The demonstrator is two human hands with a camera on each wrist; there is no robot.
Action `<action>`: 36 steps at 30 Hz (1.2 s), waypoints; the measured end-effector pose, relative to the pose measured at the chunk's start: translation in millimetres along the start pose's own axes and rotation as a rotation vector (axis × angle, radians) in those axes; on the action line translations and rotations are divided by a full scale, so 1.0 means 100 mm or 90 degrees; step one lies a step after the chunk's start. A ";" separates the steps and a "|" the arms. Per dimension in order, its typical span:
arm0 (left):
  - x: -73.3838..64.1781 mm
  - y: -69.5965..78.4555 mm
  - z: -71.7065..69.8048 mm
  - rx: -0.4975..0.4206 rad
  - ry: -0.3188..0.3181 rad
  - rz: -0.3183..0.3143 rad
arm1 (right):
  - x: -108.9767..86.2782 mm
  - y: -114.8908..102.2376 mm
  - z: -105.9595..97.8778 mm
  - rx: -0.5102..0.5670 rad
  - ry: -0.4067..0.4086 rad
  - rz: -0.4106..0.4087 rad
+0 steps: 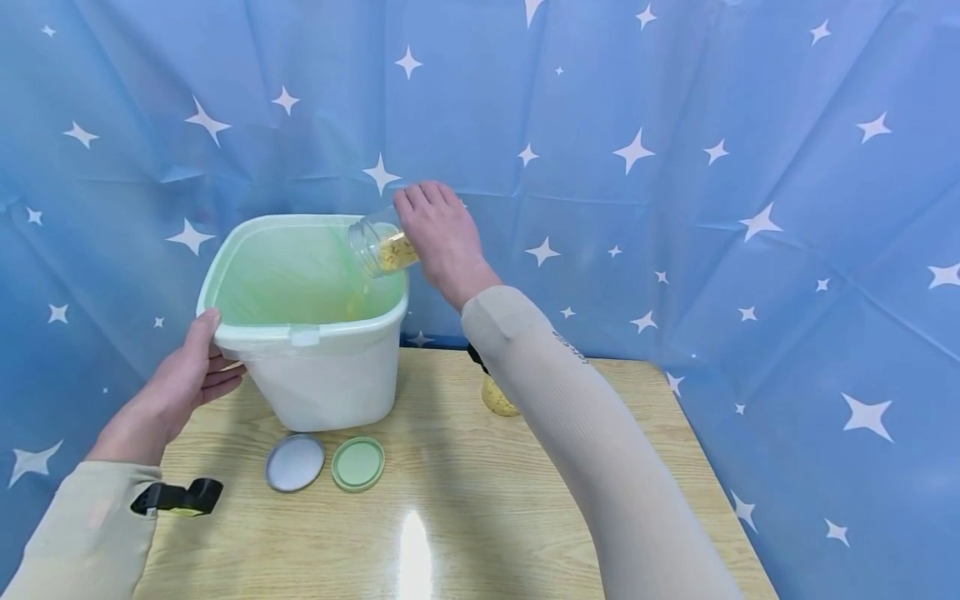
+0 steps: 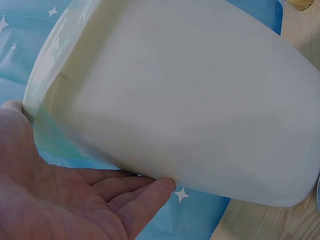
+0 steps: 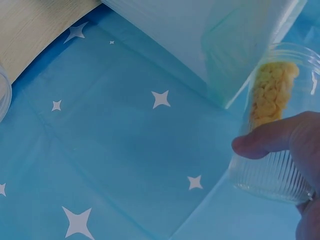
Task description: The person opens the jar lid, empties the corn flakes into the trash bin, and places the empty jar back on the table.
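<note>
A white bin (image 1: 330, 383) with a pale green liner bag (image 1: 285, 275) stands on the table in the head view. My left hand (image 1: 183, 375) holds its rim at the near left corner, the thumb on the rim and the fingers against the outer wall (image 2: 190, 100). Over the bin's right rim, my right hand (image 1: 442, 237) grips a clear ribbed jar (image 3: 275, 172). The jar lies tilted on its side, its uncapped mouth over the inside of the bin. Yellow flakes (image 3: 272, 92) fill part of the jar, and some yellow shows through the liner below.
Two round lids, one grey-white (image 1: 295, 462) and one green (image 1: 358, 463), lie in front of the bin on the wooden table (image 1: 480, 517). Behind the right forearm sits another container with yellow contents (image 1: 497, 398). A blue star-patterned curtain (image 1: 585, 108) hangs around the table.
</note>
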State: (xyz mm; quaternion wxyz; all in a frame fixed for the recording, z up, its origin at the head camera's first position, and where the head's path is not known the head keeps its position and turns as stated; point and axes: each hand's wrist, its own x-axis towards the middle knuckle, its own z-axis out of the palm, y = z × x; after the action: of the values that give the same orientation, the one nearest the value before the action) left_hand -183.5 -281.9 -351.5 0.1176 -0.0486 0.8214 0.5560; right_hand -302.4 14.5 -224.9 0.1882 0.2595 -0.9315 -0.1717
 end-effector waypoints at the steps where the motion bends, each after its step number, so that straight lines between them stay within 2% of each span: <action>1: 0.00 0.00 0.00 0.000 0.000 0.000 | 0.00 0.00 0.00 -0.001 -0.001 0.000; 17: -0.01 0.02 0.02 -0.001 0.001 -0.001 | 0.03 -0.01 0.03 -0.025 0.002 -0.009; 36: 0.00 0.01 0.02 -0.005 0.005 0.003 | 0.05 -0.03 0.01 -0.055 0.028 -0.030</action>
State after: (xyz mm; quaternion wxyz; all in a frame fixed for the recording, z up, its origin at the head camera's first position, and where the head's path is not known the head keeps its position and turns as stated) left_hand -183.1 -279.7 -351.0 0.1127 -0.0491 0.8196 0.5596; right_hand -305.6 9.6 -225.2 0.2157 0.2766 -0.9124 -0.2107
